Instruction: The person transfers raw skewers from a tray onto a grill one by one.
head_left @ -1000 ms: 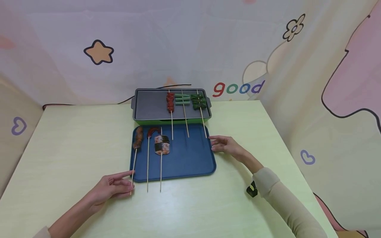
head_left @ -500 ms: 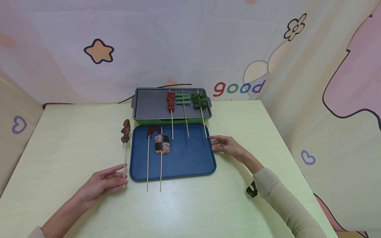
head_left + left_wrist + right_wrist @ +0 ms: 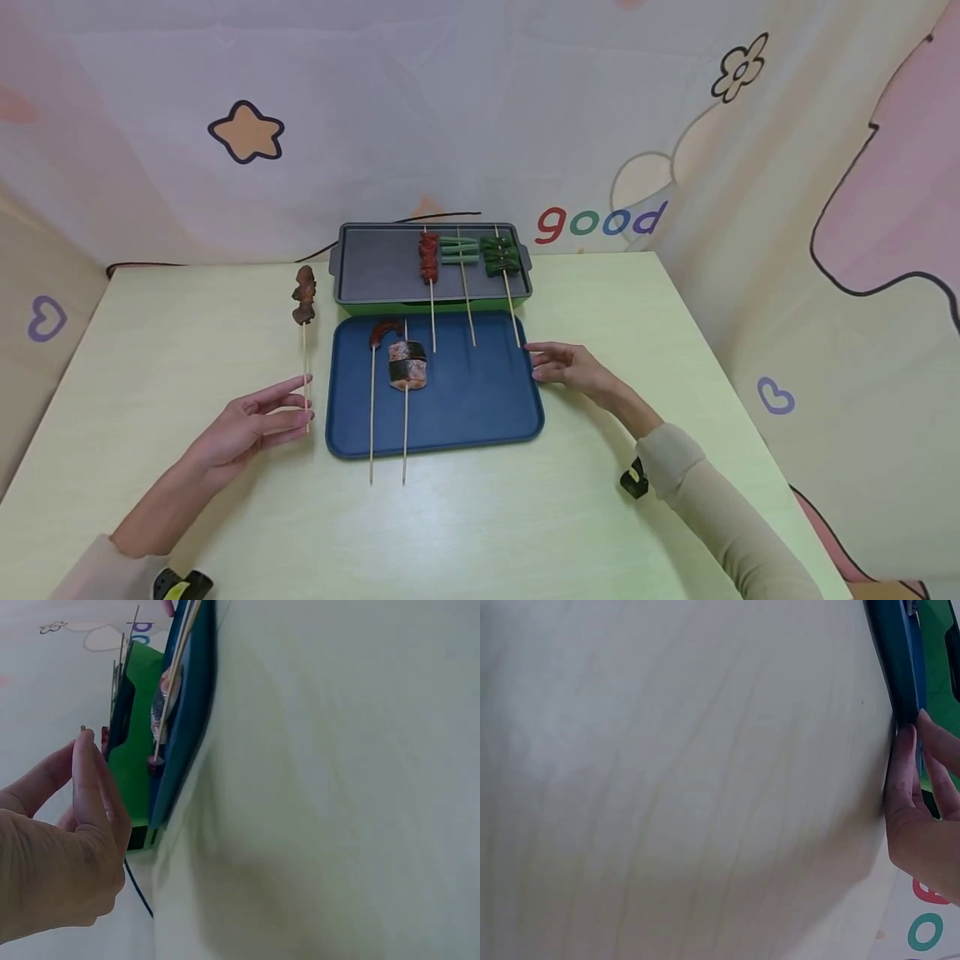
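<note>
My left hand pinches the lower stick of a brown meat skewer, held upright left of the blue tray. In the left wrist view, only the stick's end shows above the fingertips. Two skewers lie on the tray's left half: one with a curled red-brown piece, one with a pinkish block banded in black. At the tray's right edge, my right hand grips the rim between thumb and fingers, as the right wrist view shows.
Behind the tray stands a green grill with a grey top plate. On its right half lie a red skewer, a light-green stalk skewer and a dark-green leafy skewer, sticks overhanging the tray. A patterned curtain backs the table.
My left hand has lifted the brown meat skewer off the tray's left side and carried it left and towards the back. My right hand stays at the tray's edge.
</note>
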Demonstrator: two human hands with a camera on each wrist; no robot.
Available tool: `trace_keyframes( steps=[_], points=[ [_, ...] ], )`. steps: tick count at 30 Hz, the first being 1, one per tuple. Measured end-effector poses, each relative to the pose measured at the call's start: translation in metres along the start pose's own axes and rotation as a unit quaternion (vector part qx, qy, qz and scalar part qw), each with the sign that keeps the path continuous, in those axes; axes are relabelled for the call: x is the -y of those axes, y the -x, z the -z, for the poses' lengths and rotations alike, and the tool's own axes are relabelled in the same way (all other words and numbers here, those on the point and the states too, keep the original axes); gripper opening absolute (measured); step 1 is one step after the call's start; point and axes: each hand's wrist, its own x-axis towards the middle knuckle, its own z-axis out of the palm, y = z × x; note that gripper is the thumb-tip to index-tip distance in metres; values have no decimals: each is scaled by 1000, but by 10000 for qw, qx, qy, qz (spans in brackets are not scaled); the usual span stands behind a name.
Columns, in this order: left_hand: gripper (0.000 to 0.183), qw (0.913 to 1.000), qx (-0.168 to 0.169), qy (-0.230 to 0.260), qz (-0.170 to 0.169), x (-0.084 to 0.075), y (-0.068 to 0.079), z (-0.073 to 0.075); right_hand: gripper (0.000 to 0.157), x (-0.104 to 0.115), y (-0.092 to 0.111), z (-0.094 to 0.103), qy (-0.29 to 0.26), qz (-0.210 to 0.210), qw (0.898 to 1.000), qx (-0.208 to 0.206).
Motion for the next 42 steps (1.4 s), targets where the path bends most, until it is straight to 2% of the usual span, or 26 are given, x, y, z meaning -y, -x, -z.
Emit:
trace_keyframes(
  steps=[5, 12, 21, 26, 34, 42],
  points=[
    [50, 9998, 59, -150, -117, -13, -11, -3, 53, 1, 1, 0, -30, 88, 9999, 50],
    [58, 9994, 148, -304, -40, -30, -32, -12, 54, 0, 1, 0, -49, 86, 9999, 53],
    [60, 9987, 475, -141, 75, -43, -62, -23, 54, -1, 2, 0, 20, -41, 10000, 8],
    [63, 9983, 526, -237, 96, -47, -75, -25, 53, -1, 2, 0, -16, -33, 10000, -13],
    [61, 9983, 265, -509, -30, -47, -83, -26, 53, 1, 2, 0, -106, 46, 9999, -1],
    [66, 9996, -135, -243, 30, -48, -87, -29, 53, 0, 4, -1, -129, 31, 9999, -9]
  ],
)
